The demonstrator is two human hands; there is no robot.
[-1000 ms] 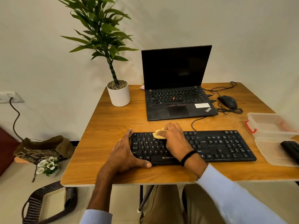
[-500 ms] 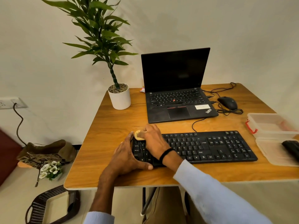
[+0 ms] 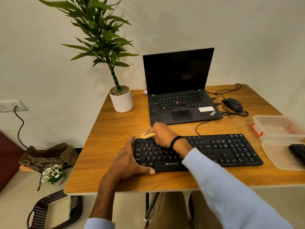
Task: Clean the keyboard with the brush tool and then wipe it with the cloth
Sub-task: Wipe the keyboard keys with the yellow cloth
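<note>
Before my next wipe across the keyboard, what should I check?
1. Grip: right hand holds the small yellow cloth: ok.
2. Start: cloth sits at the top-left corner of the black full-size keyboard: ok.
3. Bracing: left hand presses the keyboard's left end: ok.
4. Cord: thin black cable lies behind the keys, off them: ok.
5. Stroke end: clear plastic container stands apart from the keyboard's right end: ok.
6. Brush put away: dark object in the container's near half, cut off by the frame: cannot tell.

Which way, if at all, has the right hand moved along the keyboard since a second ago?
Yes. The right hand, holding the yellow cloth, has slid left along the keyboard, toward its left end.
</note>
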